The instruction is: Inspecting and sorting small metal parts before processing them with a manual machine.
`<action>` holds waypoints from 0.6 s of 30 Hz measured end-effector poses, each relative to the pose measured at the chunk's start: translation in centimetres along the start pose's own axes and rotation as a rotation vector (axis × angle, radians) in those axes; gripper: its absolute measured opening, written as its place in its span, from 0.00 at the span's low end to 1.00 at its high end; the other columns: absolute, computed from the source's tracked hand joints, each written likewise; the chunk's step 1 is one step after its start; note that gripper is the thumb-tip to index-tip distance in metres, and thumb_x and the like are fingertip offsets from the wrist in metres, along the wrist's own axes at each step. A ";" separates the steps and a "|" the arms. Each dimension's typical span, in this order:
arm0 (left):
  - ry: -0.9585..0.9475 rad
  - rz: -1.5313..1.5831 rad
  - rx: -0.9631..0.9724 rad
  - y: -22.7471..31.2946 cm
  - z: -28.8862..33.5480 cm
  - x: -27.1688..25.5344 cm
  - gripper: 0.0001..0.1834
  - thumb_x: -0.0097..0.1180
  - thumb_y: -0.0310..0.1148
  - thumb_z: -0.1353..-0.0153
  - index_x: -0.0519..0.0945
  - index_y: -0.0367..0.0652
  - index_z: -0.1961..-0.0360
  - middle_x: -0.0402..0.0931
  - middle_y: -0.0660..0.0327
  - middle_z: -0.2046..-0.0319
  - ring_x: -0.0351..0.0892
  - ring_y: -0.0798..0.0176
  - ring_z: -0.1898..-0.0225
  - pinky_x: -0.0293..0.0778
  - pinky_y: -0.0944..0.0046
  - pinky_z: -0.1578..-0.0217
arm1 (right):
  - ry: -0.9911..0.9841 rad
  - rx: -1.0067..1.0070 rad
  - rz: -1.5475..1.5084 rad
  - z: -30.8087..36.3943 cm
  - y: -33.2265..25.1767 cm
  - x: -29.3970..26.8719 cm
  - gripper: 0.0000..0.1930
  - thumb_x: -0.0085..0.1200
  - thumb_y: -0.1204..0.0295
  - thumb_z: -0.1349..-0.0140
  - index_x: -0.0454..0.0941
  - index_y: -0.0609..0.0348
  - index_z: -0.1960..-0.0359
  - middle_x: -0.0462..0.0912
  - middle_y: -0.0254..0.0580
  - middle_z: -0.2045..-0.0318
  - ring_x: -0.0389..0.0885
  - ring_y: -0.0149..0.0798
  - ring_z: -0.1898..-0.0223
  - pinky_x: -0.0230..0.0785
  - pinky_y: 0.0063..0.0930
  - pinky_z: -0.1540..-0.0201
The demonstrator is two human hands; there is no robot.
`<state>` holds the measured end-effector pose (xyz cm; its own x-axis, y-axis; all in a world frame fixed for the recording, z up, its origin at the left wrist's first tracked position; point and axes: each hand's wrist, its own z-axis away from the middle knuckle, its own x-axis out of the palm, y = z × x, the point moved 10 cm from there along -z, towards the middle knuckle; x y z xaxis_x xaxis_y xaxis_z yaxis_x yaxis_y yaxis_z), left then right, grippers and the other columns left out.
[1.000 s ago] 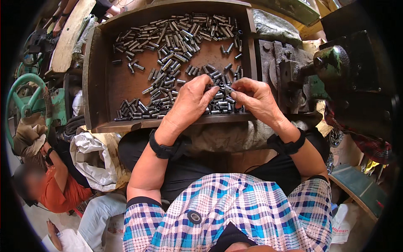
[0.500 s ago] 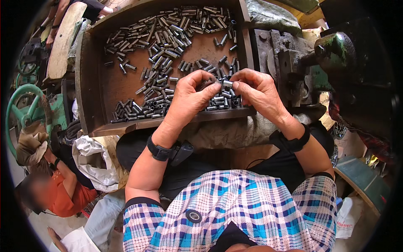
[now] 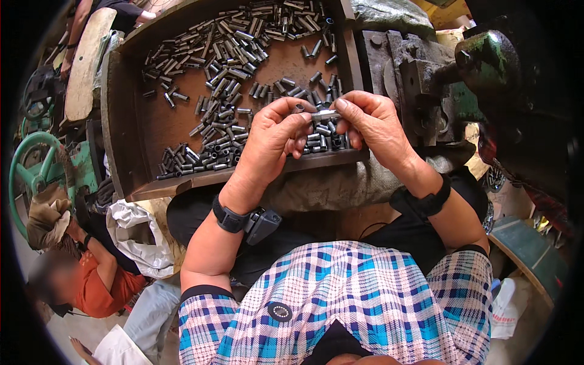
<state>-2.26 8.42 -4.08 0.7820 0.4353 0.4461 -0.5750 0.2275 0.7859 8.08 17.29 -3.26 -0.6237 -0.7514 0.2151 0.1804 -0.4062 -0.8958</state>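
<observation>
Between my two hands, above the near right part of a shallow tray [image 3: 176,187], is a small shiny metal tube [image 3: 325,115]. My left hand [image 3: 277,134] pinches its left end with thumb and forefinger. My right hand [image 3: 377,125] grips the other end with its thumb and fingers. A second short tube [image 3: 298,109] shows at the left forefinger; whether that hand holds it too I cannot tell. Many loose metal tubes [image 3: 228,118] lie heaped in the tray, some of them partly hidden behind my hands.
A dark, greasy machine [image 3: 420,91] stands against the tray's right side. At left are a green handwheel [image 3: 39,161], a white sack [image 3: 137,234] and a person in an orange shirt [image 3: 109,283]. A green board [image 3: 526,249] is at the lower right.
Both hands have risen slightly. The tube between them now shows longer, spanning from the left fingertips to the right ones. The whole view has shifted a little.
</observation>
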 end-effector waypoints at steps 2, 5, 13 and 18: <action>0.008 0.003 -0.007 -0.2 -0.1 0.0 0.08 0.53 0.30 0.41 0.76 0.39 0.61 0.71 0.66 0.79 0.66 0.77 0.84 0.60 0.79 0.86 | -0.003 0.005 0.009 0.0 0.2 0.0 0.12 0.51 0.66 0.36 0.76 0.63 0.61 0.78 0.33 0.79 0.71 0.18 0.85 0.61 0.10 0.83; 0.023 0.020 -0.015 0.0 -0.1 -0.2 0.09 0.54 0.30 0.41 0.76 0.39 0.61 0.72 0.65 0.78 0.67 0.77 0.83 0.61 0.79 0.86 | -0.009 -0.062 0.067 0.0 -0.3 0.3 0.11 0.51 0.66 0.36 0.76 0.63 0.62 0.78 0.34 0.78 0.71 0.18 0.84 0.62 0.09 0.83; 0.052 0.068 -0.023 0.1 0.1 -0.4 0.08 0.54 0.30 0.41 0.75 0.39 0.61 0.72 0.65 0.78 0.67 0.77 0.83 0.61 0.79 0.86 | -0.030 -0.011 0.015 0.2 -0.4 0.4 0.11 0.51 0.66 0.36 0.75 0.63 0.65 0.80 0.35 0.78 0.74 0.19 0.84 0.64 0.10 0.83; 0.067 0.030 0.015 0.3 0.1 -0.4 0.09 0.54 0.31 0.41 0.76 0.40 0.61 0.73 0.64 0.77 0.68 0.77 0.83 0.61 0.79 0.86 | -0.053 0.018 0.010 0.0 0.1 0.3 0.12 0.51 0.65 0.37 0.75 0.64 0.66 0.80 0.36 0.79 0.74 0.20 0.85 0.64 0.10 0.84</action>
<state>-2.74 8.24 -4.00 0.7466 0.4989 0.4400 -0.5935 0.2009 0.7793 7.94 16.97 -3.29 -0.5809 -0.7819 0.2265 0.2003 -0.4069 -0.8912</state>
